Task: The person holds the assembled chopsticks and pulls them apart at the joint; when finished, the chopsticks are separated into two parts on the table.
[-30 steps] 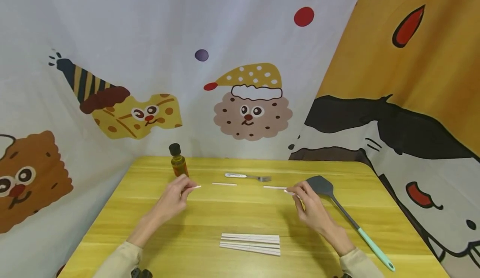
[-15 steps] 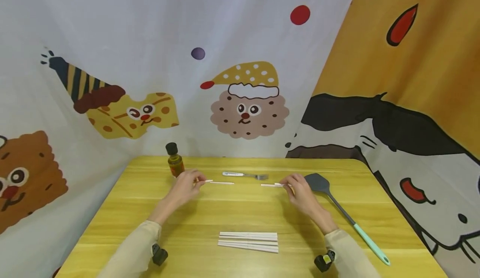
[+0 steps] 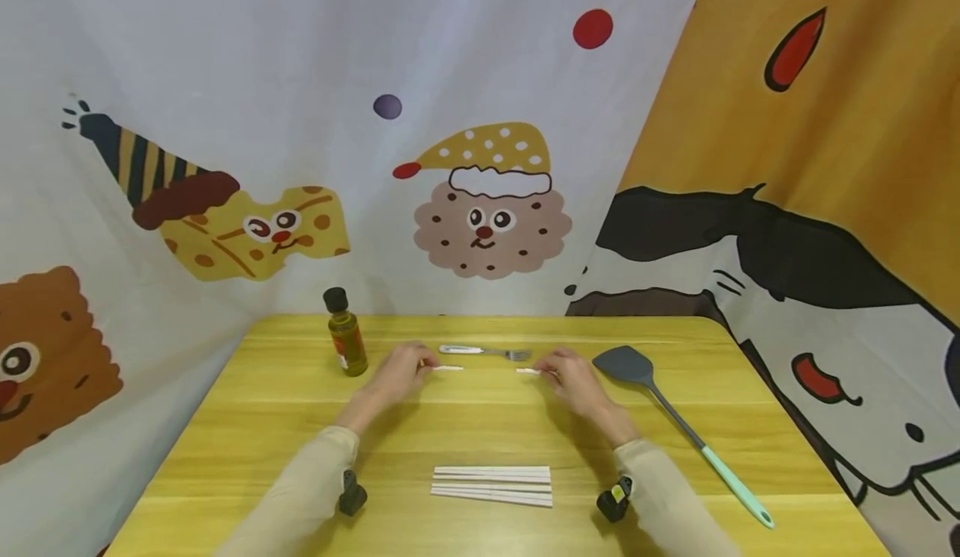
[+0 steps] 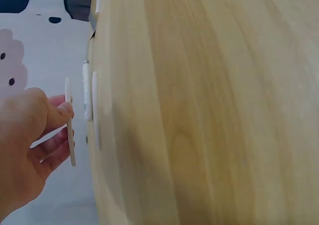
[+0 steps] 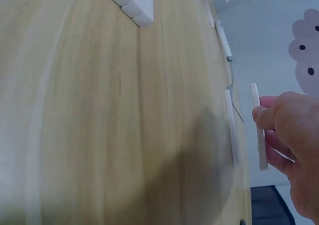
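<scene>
One white stick was pinched in the grip of the left hand, near the handle end of the fork; a second stick was pinched in the grip of the right hand, near its tines. Just nearer the person than the fork, a third stick and a fourth stick lay on the surface. The fork's handle bore small marks, perhaps lettering, too small to read. Left of the fork stood a bottle, its reddish label equally illegible; to its right lay a spatula.
</scene>
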Demonstrator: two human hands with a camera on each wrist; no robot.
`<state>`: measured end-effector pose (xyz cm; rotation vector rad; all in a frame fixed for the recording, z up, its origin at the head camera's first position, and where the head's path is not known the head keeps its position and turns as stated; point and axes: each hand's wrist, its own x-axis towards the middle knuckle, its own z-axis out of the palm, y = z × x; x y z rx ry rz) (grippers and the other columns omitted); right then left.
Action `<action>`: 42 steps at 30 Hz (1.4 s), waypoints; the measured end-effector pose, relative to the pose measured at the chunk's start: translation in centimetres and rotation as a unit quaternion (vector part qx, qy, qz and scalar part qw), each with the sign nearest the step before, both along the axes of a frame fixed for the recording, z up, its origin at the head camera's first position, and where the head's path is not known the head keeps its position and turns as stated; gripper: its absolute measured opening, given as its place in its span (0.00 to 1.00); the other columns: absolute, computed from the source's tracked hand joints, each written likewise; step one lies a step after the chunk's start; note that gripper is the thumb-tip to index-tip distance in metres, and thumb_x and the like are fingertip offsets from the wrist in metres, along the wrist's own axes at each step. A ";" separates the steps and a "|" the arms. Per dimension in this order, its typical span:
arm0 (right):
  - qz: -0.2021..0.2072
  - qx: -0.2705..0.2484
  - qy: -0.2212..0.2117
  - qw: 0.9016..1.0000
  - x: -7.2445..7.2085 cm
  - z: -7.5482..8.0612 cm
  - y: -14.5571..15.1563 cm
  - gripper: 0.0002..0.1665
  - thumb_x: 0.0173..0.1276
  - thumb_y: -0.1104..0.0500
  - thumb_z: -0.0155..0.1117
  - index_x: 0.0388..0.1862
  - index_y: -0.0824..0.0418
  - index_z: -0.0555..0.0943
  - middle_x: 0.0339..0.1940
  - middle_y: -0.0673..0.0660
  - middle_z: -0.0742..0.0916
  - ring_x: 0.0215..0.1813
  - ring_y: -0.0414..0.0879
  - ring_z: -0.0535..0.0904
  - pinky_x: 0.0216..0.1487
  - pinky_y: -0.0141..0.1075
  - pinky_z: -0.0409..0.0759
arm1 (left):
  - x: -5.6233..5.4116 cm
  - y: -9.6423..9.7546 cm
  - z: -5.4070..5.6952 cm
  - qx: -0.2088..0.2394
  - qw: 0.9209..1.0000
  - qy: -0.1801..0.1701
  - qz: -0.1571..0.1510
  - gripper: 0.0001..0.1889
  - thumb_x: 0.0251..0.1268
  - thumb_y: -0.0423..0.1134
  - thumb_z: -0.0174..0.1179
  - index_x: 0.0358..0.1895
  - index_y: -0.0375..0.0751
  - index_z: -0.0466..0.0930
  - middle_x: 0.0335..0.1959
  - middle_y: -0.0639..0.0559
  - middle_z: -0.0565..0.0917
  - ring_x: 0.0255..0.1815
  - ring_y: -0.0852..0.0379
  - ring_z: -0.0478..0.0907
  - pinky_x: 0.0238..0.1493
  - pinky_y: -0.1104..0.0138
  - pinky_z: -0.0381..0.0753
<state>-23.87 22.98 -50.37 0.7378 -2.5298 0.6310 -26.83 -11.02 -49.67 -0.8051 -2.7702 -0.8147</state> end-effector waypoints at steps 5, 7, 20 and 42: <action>-0.001 0.016 -0.019 1.000 -0.4 -0.7 -0.7 0.09 0.60 0.71 0.74 0.36 0.59 0.90 0.34 0.54 0.88 0.35 0.47 0.84 0.35 0.36 0.84 | -0.2 0.6 -0.7 -0.012 1.000 -0.029 -0.005 0.07 0.63 0.26 0.67 0.40 0.41 0.89 0.37 0.52 0.85 0.38 0.57 0.81 0.43 0.65 0.85; -0.001 0.022 -0.027 0.999 -0.6 -1.0 -0.9 0.08 0.61 0.70 0.74 0.36 0.58 0.90 0.34 0.53 0.88 0.35 0.46 0.84 0.35 0.36 0.84 | -0.2 0.8 -0.9 -0.015 0.999 -0.039 -0.009 0.07 0.63 0.26 0.66 0.40 0.41 0.89 0.38 0.51 0.86 0.39 0.57 0.82 0.44 0.64 0.86; -0.012 0.023 -0.050 0.998 -0.9 -1.6 -0.9 0.07 0.61 0.69 0.75 0.36 0.59 0.91 0.33 0.52 0.88 0.34 0.44 0.83 0.34 0.31 0.82 | -0.2 1.1 -1.2 -0.001 0.998 -0.050 -0.032 0.07 0.62 0.23 0.65 0.38 0.37 0.88 0.37 0.48 0.86 0.39 0.56 0.81 0.43 0.65 0.86; 0.005 0.008 -0.068 0.998 -1.2 -1.9 -0.6 0.08 0.63 0.69 0.73 0.38 0.59 0.90 0.35 0.54 0.88 0.37 0.46 0.85 0.36 0.33 0.85 | -0.8 1.5 -1.8 -0.008 0.998 -0.060 -0.022 0.09 0.64 0.24 0.63 0.41 0.40 0.88 0.38 0.47 0.84 0.39 0.57 0.80 0.43 0.65 0.85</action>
